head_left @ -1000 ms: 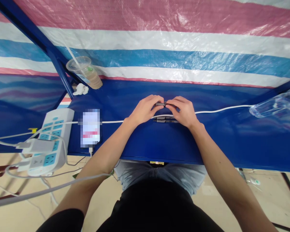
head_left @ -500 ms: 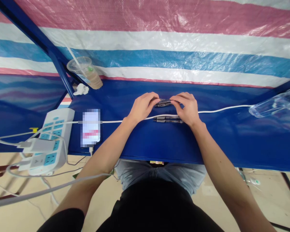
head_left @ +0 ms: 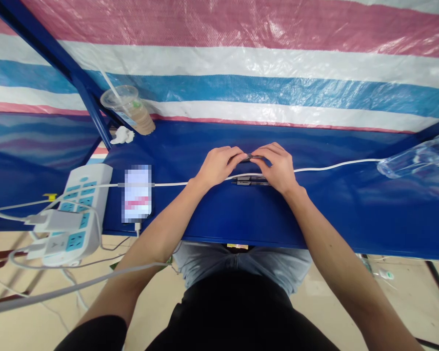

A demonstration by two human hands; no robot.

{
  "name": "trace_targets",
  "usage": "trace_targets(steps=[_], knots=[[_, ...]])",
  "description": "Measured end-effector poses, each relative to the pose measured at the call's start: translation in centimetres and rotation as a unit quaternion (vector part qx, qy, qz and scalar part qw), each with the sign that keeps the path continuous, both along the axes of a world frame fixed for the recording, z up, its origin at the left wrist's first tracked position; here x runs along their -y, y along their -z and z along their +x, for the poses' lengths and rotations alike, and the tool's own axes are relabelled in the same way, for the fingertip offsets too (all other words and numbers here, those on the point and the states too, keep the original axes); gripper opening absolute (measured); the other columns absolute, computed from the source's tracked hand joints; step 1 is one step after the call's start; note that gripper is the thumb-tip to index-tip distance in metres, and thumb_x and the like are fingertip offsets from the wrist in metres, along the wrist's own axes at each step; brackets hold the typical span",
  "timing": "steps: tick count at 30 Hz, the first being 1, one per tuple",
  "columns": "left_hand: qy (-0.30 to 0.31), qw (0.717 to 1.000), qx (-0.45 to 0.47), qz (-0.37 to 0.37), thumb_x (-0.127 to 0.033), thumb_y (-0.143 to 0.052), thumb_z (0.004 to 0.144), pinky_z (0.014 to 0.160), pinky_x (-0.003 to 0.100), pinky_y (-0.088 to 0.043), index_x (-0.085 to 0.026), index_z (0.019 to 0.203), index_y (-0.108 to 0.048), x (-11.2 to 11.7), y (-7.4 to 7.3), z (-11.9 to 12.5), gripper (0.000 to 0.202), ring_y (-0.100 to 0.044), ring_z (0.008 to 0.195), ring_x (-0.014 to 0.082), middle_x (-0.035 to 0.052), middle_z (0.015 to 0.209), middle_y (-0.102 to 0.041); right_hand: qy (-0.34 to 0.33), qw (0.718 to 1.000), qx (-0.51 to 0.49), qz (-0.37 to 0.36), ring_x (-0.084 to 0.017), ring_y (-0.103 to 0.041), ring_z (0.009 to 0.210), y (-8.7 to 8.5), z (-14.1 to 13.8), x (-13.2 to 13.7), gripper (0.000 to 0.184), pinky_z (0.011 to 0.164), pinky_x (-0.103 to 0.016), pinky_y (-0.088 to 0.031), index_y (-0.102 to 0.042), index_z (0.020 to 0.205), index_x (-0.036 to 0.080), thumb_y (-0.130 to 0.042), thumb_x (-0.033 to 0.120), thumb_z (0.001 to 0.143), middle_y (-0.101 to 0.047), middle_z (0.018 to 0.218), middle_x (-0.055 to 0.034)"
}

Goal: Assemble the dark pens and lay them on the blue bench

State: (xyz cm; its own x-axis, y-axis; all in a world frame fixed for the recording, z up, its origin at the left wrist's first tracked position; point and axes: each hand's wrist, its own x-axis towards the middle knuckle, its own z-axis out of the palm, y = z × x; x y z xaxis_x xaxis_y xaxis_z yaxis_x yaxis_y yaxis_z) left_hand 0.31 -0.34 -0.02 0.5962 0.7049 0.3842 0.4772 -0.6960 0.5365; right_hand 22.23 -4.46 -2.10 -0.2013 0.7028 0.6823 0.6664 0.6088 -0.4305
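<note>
Blue tabletop (head_left: 241,214), left hand (head_left: 217,165) and right hand (head_left: 278,168) meeting centrally, fingers (head_left: 263,152) narrowly pinching small dark object (head_left: 250,157), black pens (head_left: 250,181) just beside at 6 o'clock

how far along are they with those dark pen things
Nothing clearly looks finished: no item sits apart as done. In hand, the left hand and right hand together pinch a dark pen-like item between their fingers. Still left: another dark pen-like item lies untouched on the blue table top, on the person's side of the white cable.
</note>
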Motion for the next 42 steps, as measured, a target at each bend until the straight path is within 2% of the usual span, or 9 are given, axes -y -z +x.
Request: trace_targets(steps=[4, 9, 14, 18, 21, 29, 35, 38, 42], knots=[[0.022, 1.0, 0.01, -0.017, -0.042, -0.052, 0.112, 0.075, 0.027, -0.049, -0.02, 0.097, -0.074, 0.1, 0.1, 0.1, 0.035, -0.07, 0.078, 0.016, 0.0019, 0.087, -0.077, -0.001, 1.0, 0.008, -0.001, -0.026, -0.069, 0.091, 0.3, 0.0, 0.1, 0.019, 0.087, -0.045, -0.057, -0.077, 0.096, 0.025, -0.065, 0.035, 0.106, -0.079, 0.098, -0.007], [0.043, 0.998, 0.048, -0.003, -0.035, -0.062, 0.107, 0.085, 0.029, -0.053, -0.022, 0.11, -0.072, 0.1, 0.3, 0.1, 0.017, -0.072, 0.092, 0.0173, 0.0036, 0.107, -0.078, -0.009, 0.999, 0.035, -0.018, -0.025, -0.068, 0.088, 0.5, 0.2, 0.1, 0.022, 0.084, -0.042, -0.056, -0.077, 0.102, 0.024, -0.059, 0.034, 0.109, -0.08, 0.097, -0.0069], [0.002, 0.999, 0.046, -0.011, -0.046, -0.064, 0.105, 0.087, 0.03, -0.054, -0.025, 0.125, -0.067, 0.2, 0.1, 0.1, 0.03, -0.072, 0.096, 0.019, 0.0036, 0.11, -0.077, 0.014, 1.0, 0.018, -0.015, -0.025, -0.067, 0.087, 0.1, 0.2, 0.1, 0.018, 0.082, -0.04, -0.055, -0.075, 0.1, 0.024, -0.061, 0.032, 0.107, -0.078, 0.095, -0.0069], [-0.05, 0.999, 0.021, -0.005, -0.048, -0.044, 0.113, 0.085, 0.031, -0.051, -0.021, 0.102, -0.072, -0.1, 0.0, 0.0, 0.04, -0.07, 0.089, 0.0193, 0.0036, 0.094, -0.076, 0.035, 0.999, -0.011, -0.018, -0.025, -0.067, 0.088, -0.3, 0.5, 0.2, 0.011, 0.08, -0.039, -0.056, -0.072, 0.095, 0.024, -0.067, 0.029, 0.103, -0.075, 0.095, -0.0068], [-0.056, 0.998, 0.011, 0.007, -0.045, -0.044, 0.114, 0.083, 0.032, -0.05, -0.02, 0.083, -0.069, -0.4, 0.1, -0.1, 0.047, -0.069, 0.084, 0.0197, 0.0034, 0.084, -0.075, 0.039, 0.999, -0.008, -0.015, -0.025, -0.067, 0.088, -0.4, 0.7, 0.1, 0.01, 0.078, -0.038, -0.056, -0.071, 0.092, 0.024, -0.068, 0.028, 0.101, -0.074, 0.094, -0.0063], [-0.013, 0.996, 0.073, 0.043, -0.038, -0.066, 0.105, 0.088, 0.036, -0.055, -0.022, 0.1, -0.079, -1.0, 0.8, -0.4, 0.022, -0.072, 0.094, 0.0222, 0.0065, 0.099, -0.079, 0.04, 0.997, 0.049, -0.035, -0.025, -0.069, 0.088, 0.3, 1.3, -0.1, 0.022, 0.08, -0.038, -0.054, -0.076, 0.1, 0.024, -0.059, 0.035, 0.108, -0.077, 0.093, -0.0071], [-0.03, 0.994, 0.092, 0.05, -0.043, -0.073, 0.1, 0.09, 0.036, -0.056, -0.023, 0.105, -0.08, -0.9, 0.8, -0.4, 0.022, -0.071, 0.095, 0.0218, 0.0062, 0.101, -0.079, 0.031, 0.998, 0.03, -0.052, -0.025, -0.068, 0.085, 0.1, 1.2, -0.1, 0.016, 0.078, -0.039, -0.054, -0.075, 0.097, 0.024, -0.063, 0.033, 0.105, -0.075, 0.091, -0.0065], [-0.035, 0.998, 0.05, 0.029, -0.05, -0.06, 0.107, 0.093, 0.035, -0.053, -0.023, 0.11, -0.079, -0.7, 0.4, -0.4, 0.033, -0.071, 0.096, 0.0213, 0.0059, 0.103, -0.08, 0.037, 0.998, 0.003, -0.052, -0.024, -0.066, 0.085, -0.3, 1.1, 0.1, 0.012, 0.076, -0.038, -0.054, -0.071, 0.094, 0.024, -0.067, 0.032, 0.102, -0.073, 0.091, -0.0067], [-0.029, 0.999, -0.003, 0.019, -0.047, -0.043, 0.114, 0.091, 0.035, -0.05, -0.021, 0.095, -0.079, -0.9, 0.5, -0.3, 0.048, -0.071, 0.092, 0.0214, 0.0052, 0.096, -0.08, 0.047, 0.998, -0.003, -0.05, -0.024, -0.066, 0.085, -0.4, 1.2, 0.1, 0.008, 0.074, -0.037, -0.054, -0.07, 0.092, 0.024, -0.07, 0.029, 0.099, -0.071, 0.091, -0.0066]])
